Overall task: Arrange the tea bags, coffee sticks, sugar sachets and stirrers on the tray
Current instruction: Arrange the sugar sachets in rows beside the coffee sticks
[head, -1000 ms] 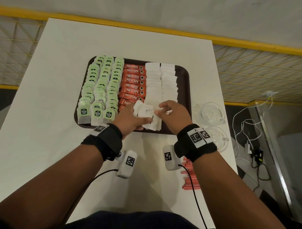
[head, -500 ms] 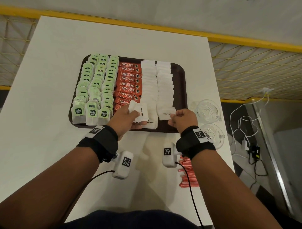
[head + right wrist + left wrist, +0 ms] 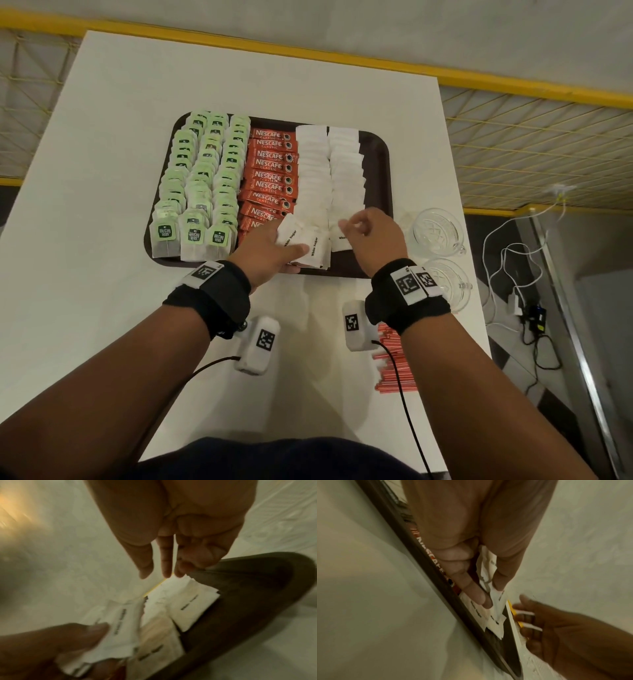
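Left hand (image 3: 267,251) over the near edge of the dark tray (image 3: 378,161), thumb and fingers (image 3: 476,593) curled round a small bunch of white sugar sachets (image 3: 301,240), printed faces up, fanned out past the fingertips toward the right hand. Underneath those fingers, more sachets lying flat at the near end of the left sugar column. Just left of the knuckles, the red coffee sticks (image 3: 272,174) in one column; beyond them, further left, three columns of green tea bags (image 3: 202,178).

Right hand (image 3: 373,233) hovering beside the left, above the near end of the right sugar column, holding nothing; thumb and fingers (image 3: 166,561) straight and loosely apart, tips pointing down, just short of the top sachet. Directly below those fingertips, a sachet flat on the tray. Right of the hand, off the tray, two clear glass cups (image 3: 436,233) on the white table (image 3: 102,137).

Behind the right wrist, near the table's front edge, a bundle of red stirrers (image 3: 394,370), well apart from both sets of fingers.
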Demonstrator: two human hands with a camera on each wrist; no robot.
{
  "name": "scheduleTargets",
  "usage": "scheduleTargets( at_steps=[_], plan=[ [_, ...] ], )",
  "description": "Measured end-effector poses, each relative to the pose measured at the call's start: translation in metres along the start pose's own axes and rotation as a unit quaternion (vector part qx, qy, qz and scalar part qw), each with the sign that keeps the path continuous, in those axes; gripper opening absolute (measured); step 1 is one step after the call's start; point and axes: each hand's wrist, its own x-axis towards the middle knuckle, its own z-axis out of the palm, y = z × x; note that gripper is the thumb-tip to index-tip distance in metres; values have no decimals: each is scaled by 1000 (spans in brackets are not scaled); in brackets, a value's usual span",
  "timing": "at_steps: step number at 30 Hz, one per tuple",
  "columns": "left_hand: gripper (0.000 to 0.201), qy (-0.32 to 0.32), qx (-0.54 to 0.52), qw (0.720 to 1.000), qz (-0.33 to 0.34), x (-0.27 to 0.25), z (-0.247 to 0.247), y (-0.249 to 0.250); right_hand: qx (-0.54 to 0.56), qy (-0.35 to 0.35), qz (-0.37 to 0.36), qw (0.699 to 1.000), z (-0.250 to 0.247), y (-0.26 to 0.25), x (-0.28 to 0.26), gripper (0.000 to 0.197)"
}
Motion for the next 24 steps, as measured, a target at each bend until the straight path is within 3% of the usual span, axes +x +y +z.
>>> scheduleTargets(
  at_steps=[3, 5, 9, 13, 19, 24],
  plan=[
    [45, -23, 43, 999, 16, 0, 4, 1, 5, -100, -54, 994, 2, -9, -2, 25],
    [44, -27, 50, 998, 21, 1, 6, 2, -20, -129, -58, 990, 5, -6, -1, 16],
    [30, -12, 22, 1000, 18, 4, 3, 3, 68, -68, 14, 995, 6, 12, -1, 10],
    [31, 11, -9, 1000, -5, 6, -5, 1, 139, -13, 112, 984, 4, 30, -2, 9],
    [29, -3, 26, 999, 22, 0, -3, 0, 85, -6, 131, 988, 11, 36, 1, 14],
    [36, 3, 68, 997, 41, -3, 0, 0, 10, 40, 82, 996, 12, 34, -2, 24]
  ],
)
